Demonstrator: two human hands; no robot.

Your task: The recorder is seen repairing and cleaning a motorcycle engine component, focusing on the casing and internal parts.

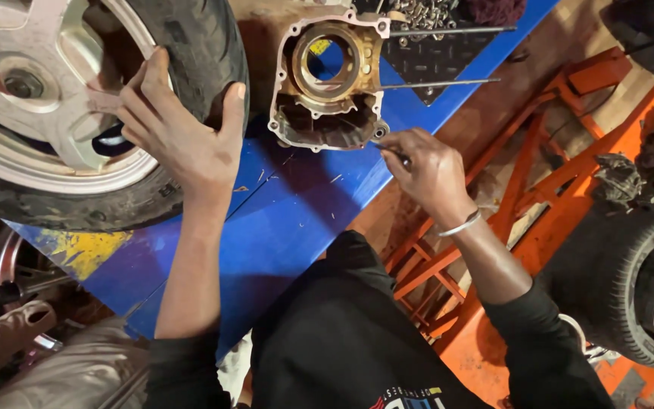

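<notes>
blue workbench top [297,220], paint worn to yellow at the near-left corner. on it: 1 scooter wheel with tyre [62,113] at left, 1 engine crankcase casing [331,79] at centre, small chips scattered between them.

head camera, looking steeply down, close

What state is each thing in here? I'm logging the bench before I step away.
Left hand: spread flat on the tyre.
Wheel: lying partly on the blue table, tyre on.
Engine casing: open, bore empty, two long studs sticking out.
Right hand: pinching a thin tool at the casing's lower edge.
</notes>
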